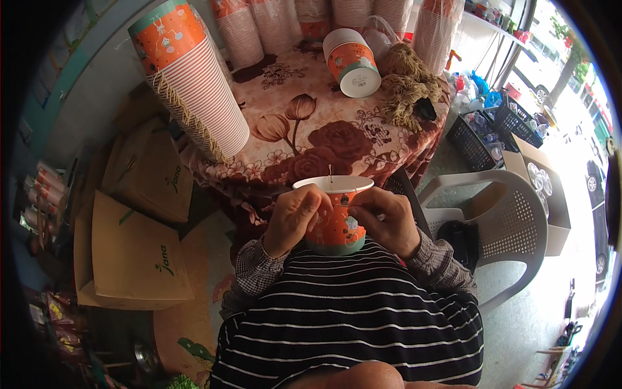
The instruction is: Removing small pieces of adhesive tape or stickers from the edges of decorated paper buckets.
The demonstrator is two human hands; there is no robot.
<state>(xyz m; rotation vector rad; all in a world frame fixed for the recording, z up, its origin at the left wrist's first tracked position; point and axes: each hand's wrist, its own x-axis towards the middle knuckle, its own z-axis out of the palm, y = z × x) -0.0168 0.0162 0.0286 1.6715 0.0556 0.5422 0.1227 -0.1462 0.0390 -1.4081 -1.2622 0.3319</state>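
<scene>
Far left, on the floor: flattened cardboard boxes (pixel 133 253) — at least two, leaning against each other. Just right of them, a tall slanting stack of orange paper cups (pixel 191 81), tied with twine, resting on the tabletop (pixel 304 129) with its floral cloth.

Near centre, held close to the body over a striped lap: one orange paper cup (pixel 335 217) with a teal base, upright, mouth open toward the camera. Left hand (pixel 293 217) wrapped round the cup's left side, fingers (pixel 311 198) curled shut over the rim edge — grasping the cup. Right hand (pixel 383 220) on the cup's right side, fingers (pixel 363 198) bent and pinched at the rim, also gripping the cup; a thin string or stick showing just above the rim, too small to tell which.

Farther back on the tabletop: a short stack of cups (pixel 353 61) lying on its side, base toward the camera, and beside it to the right a heap of twine (pixel 408 87). Along the far edge, more cup stacks (pixel 272 26) — five or six, partly cut off.

Right of the tabletop: one white plastic chair (pixel 499 223), a dark object on its seat, and beyond it dark crates (pixel 492 129) and an open cardboard carton (pixel 544 175).
</scene>
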